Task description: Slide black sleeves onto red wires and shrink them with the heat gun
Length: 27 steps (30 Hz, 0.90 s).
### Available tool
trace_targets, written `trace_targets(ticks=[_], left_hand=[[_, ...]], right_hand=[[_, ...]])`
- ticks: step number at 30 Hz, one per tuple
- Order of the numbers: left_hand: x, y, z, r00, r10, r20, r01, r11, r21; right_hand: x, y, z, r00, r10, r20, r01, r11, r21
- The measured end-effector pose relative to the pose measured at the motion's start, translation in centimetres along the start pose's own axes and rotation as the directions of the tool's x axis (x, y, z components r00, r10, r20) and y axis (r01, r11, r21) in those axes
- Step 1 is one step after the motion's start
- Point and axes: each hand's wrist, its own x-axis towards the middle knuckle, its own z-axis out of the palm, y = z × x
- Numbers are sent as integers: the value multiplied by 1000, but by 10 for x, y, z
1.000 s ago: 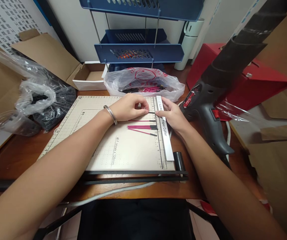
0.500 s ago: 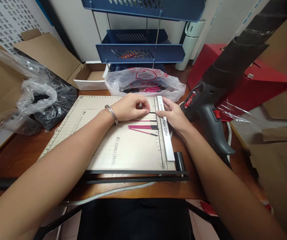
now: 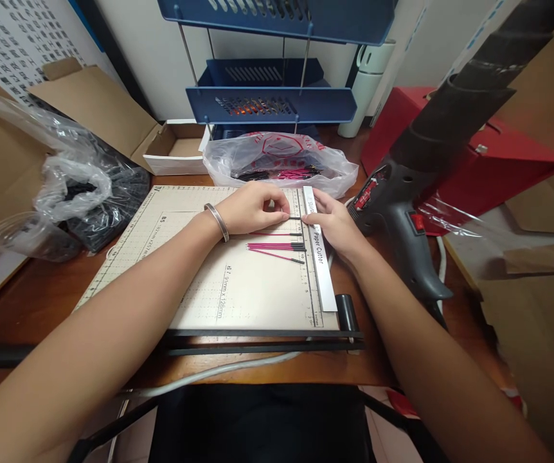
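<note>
Wooden counter carries cream paper cutter; behind it, red-printed plastic bag, open white-sided box; left, clear bag of black pieces; farther back, pale bottle; grey cable near front edge.

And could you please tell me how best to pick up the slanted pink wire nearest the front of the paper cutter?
The slanted pink wire is probably best pinched by its black end, coming from the front of the paper cutter: it angles forward there, away from the row of wires, while its other end lies close to them.
</note>
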Motion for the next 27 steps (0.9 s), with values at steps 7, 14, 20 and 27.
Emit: trace_targets(ticks=[7, 14, 20, 27], left_hand=[[1, 0, 0, 1000, 3, -14, -3, 1000, 15], [1, -1, 0, 1000, 13, -15, -12, 999, 37], [1, 0, 0, 1000, 9, -15, -8, 999, 36], [1, 0, 0, 1000, -1, -14, 2, 999, 43]], right_hand=[[1, 0, 2, 1000, 4, 6, -4, 1000, 14], [0, -4, 2, 1000, 4, 5, -4, 1000, 22], [1, -2, 3, 1000, 6, -11, -5, 999, 33], [1, 1, 2, 999, -43, 8, 43, 999, -22]])
